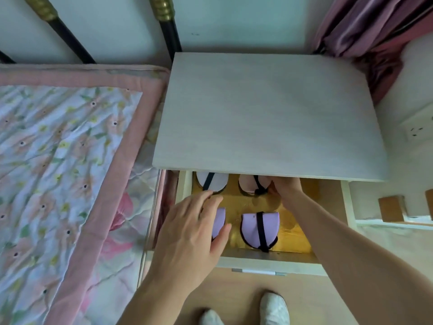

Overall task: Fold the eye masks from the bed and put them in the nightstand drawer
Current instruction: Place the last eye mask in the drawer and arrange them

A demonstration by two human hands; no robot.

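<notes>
Spread loosely, left hand (189, 233) gripped nothing, covering a lilac mask (219, 221) at 7 o'clock in the drawer (269, 262). Beside it, folded lilac mask (259, 228), strap axis 12-to-6. Farther, right hand (285, 187), grip unclear, touched pink mask (248, 184); white mask (212, 181) at 11.

Bare forearms, no sleeves; pale slippers (274, 308) worn.

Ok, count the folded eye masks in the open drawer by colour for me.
Lilac folded eye masks: 2
White folded eye mask: 1
Pale pink folded eye mask: 1
Total: 4
</notes>
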